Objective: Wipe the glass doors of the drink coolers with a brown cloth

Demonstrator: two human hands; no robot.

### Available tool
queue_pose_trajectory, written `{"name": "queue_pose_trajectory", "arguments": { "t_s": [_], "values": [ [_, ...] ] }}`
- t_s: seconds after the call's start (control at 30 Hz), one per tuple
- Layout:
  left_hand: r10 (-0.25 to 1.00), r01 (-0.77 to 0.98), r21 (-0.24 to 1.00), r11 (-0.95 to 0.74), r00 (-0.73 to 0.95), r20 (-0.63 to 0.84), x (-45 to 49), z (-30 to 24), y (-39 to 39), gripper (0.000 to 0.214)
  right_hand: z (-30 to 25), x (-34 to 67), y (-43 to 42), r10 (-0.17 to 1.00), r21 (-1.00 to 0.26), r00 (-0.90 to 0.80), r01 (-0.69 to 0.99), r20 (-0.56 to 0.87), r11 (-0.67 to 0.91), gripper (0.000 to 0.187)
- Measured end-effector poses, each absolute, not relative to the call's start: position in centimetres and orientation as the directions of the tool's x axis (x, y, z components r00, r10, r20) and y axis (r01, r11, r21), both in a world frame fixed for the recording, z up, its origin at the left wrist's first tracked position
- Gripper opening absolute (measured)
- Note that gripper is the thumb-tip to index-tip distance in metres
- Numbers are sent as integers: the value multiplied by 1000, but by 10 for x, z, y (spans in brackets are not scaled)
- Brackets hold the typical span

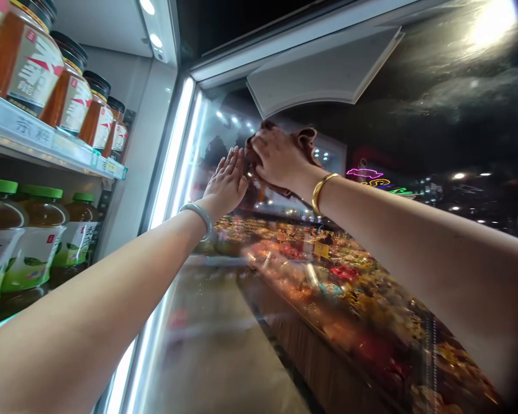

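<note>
My right hand (278,155), with a gold bangle at its wrist, presses a crumpled brown cloth (307,142) against the glass door (224,339). Folds of the cloth stick out around the fingers and below the palm. Just to the left, my left hand (227,184) lies flat on the same pane, its fingers straight and a pale bangle on the wrist. It holds nothing. Above both hands a white curved panel (319,69) is fixed at the top of the door.
On the left, a cooler shelf (47,135) carries several dark-capped bottles (71,92). Green-capped bottles (37,241) stand below. A lit strip (172,155) runs along the door's edge. Through the glass show heaped colourful packages (328,276) and neon lights (366,172), some perhaps reflected.
</note>
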State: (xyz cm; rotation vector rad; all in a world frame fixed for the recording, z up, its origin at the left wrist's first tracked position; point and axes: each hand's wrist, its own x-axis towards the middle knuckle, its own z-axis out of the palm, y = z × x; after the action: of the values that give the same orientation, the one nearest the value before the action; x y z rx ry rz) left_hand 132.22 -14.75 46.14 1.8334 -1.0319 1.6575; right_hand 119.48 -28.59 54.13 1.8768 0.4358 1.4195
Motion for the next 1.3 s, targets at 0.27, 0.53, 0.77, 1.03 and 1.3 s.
{"name": "queue_pose_trajectory", "arguments": {
  "t_s": [0.27, 0.53, 0.77, 1.03, 1.3],
  "values": [
    [-228, -774, -129, -620, 21, 973, 1342, 440, -128, 73, 520, 1169, -303, 683, 790, 439, -112, 583, -602, 56],
    [-230, -778, -144, -611, 1, 973, 1350, 421, -120, 71, 488, 1209, -266, 653, 763, 454, -99, 606, -639, 58],
    [-245, -788, -171, -592, -26, 969, 1347, 386, -126, 69, 496, 1182, -288, 709, 819, 483, -28, 513, -573, 56],
    [-188, -799, -116, -590, -3, 982, 1351, 362, -141, 70, 442, 1205, -269, 710, 793, 460, 22, 533, -609, 52],
    [-210, -798, -167, -579, -52, 976, 1335, 340, -149, 71, 455, 1154, -308, 721, 818, 433, -72, 541, -571, 50]
  ]
}}
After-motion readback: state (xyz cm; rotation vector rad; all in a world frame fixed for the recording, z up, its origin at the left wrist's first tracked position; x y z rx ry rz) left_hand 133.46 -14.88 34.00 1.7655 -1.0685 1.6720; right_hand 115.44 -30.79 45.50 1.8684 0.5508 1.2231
